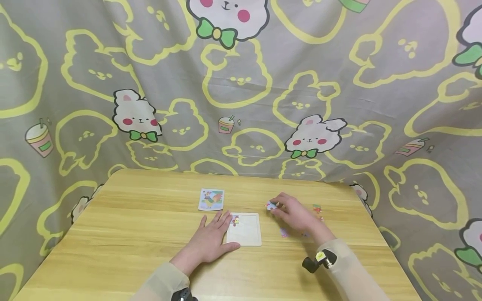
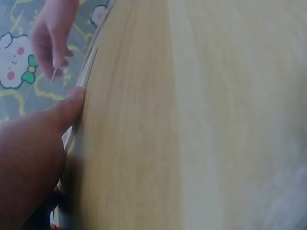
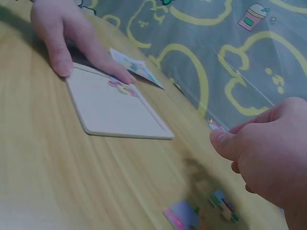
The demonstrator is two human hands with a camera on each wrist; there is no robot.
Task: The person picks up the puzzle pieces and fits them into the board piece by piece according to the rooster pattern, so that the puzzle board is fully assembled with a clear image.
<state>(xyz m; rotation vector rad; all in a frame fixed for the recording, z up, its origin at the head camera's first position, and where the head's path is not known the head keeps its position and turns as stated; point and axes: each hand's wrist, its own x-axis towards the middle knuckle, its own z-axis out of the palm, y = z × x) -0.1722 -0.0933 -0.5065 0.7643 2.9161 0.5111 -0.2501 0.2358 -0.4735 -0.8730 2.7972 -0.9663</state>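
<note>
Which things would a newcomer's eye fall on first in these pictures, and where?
Probably the grey fabric curtain with yellow outlines and white cartoon animals, filling the background behind the wood-grained table. Next, perhaps, the square white puzzle tray on that table, touched by the bare left hand; to the tray's right, the bare right hand pinches a small multicoloured puzzle piece.

Cannot read any text or number: too small on the yellow tag (image 1: 320,256) at the right wrist, too faint on the cloth's (image 1: 256,54) green cup labels (image 1: 45,146).

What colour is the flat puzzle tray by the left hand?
The puzzle tray is white; it shows best in the right wrist view.
</note>
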